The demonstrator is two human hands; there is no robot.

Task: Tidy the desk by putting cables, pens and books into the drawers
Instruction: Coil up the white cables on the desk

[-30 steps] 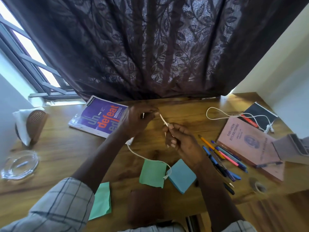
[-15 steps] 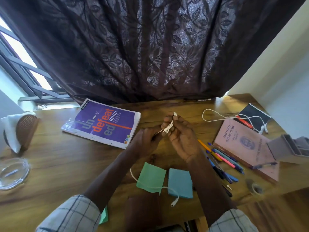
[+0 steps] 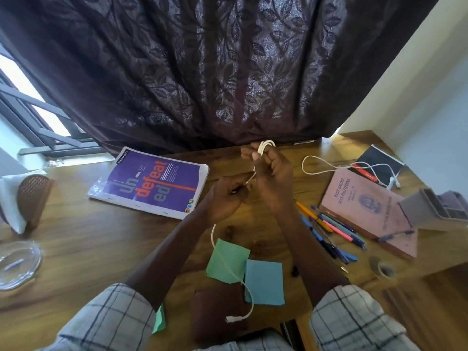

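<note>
Cable [image 3: 265, 146] looped in curled right hand [image 3: 274, 181], pinched by left hand [image 3: 225, 200] (tail crosses green note [image 3: 235, 254], pens [image 3: 331, 229] nearby).

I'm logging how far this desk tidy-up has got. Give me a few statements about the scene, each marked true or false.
1. The right hand grips loops of the white cable. True.
2. The purple book lies to the right of the pink book. False: it lies well to its left.
3. A second cable lies on the desk near the pink book. True.
4. No pens lie on the desk. False: several lie beside the pink book.
</note>
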